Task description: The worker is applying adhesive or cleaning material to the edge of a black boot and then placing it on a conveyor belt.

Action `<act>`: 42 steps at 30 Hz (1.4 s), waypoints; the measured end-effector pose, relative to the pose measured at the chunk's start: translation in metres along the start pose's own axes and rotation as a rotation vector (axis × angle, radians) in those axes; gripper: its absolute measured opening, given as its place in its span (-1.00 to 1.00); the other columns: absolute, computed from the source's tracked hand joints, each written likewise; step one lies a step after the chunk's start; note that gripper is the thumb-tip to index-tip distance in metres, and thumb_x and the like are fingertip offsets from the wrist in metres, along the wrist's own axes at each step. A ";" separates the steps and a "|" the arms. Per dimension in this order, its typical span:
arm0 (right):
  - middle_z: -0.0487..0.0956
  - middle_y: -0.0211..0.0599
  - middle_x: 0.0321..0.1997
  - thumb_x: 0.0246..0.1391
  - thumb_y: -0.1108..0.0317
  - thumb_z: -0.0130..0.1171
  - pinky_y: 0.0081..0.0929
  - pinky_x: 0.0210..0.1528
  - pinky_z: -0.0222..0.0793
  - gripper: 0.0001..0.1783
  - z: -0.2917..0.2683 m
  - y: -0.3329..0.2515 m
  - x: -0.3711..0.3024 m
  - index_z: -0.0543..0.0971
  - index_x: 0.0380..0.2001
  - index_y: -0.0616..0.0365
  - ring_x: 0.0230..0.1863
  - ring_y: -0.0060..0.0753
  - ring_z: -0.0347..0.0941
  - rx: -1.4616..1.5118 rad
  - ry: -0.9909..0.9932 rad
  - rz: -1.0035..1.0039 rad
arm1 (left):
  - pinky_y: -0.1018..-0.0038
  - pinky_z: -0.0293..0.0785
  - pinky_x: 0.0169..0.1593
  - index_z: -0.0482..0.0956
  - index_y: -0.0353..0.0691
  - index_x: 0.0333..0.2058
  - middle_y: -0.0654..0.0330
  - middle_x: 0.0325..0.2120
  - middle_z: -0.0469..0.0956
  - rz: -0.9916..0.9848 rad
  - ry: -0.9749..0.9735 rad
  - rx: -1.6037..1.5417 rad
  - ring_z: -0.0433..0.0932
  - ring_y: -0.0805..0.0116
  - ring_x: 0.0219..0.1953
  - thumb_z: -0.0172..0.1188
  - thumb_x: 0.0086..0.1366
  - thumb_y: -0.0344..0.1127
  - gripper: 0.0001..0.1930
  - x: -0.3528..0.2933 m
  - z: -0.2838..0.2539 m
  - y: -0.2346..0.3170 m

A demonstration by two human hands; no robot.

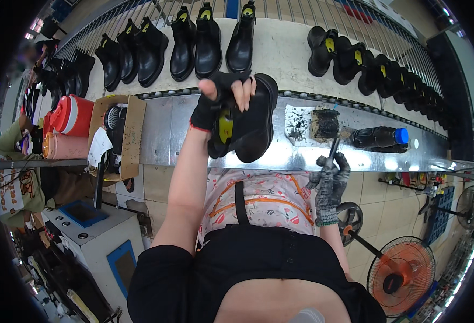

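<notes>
My left hand (229,97), in a black fingerless glove, is closed on a black ankle boot (256,126) above the metal ledge. The boot is tilted, its opening and yellow inner label facing left. In a grey knitted glove, my right hand (332,180) grips a slim dark stick-like tool (334,146) pointing away from me. Whether its tip carries bristles I cannot tell. Close beyond that tip lies a dark-stained block (325,123) beside a white sheet smeared with black (298,125).
Black boots (208,51) stand in rows on a pale conveyor (280,59). Along the metal ledge (159,129) are a cardboard box (134,134) holding a brush, a red jug (72,116) and a dark bottle with a blue cap (380,137). An orange fan (401,274) stands at lower right.
</notes>
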State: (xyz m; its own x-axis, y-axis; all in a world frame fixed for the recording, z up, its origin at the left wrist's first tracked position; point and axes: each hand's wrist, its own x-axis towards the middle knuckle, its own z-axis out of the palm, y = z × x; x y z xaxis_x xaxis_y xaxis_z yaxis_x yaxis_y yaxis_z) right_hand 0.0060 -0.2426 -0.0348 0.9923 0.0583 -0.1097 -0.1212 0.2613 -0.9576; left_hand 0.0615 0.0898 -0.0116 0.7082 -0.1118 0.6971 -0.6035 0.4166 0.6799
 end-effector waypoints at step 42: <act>0.61 -0.26 -0.21 0.02 -0.07 -0.12 -0.32 -0.10 0.39 -0.47 0.059 -0.116 0.048 0.63 -0.27 0.11 -0.18 -0.15 0.52 -0.874 -0.934 -0.552 | 0.45 0.19 -0.13 0.37 -0.19 -0.85 0.27 -0.78 0.41 -0.162 -0.095 0.010 0.30 0.40 -0.57 -0.43 -0.23 0.71 -0.06 0.019 0.036 0.025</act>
State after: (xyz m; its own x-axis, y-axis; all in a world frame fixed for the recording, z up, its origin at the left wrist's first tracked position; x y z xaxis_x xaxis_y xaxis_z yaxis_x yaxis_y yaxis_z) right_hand 0.0664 -0.2133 0.0865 0.4784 0.8509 0.2172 0.6753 -0.1983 -0.7104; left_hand 0.0470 0.0657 0.0270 0.7590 -0.2615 0.5963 -0.4881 0.3776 0.7869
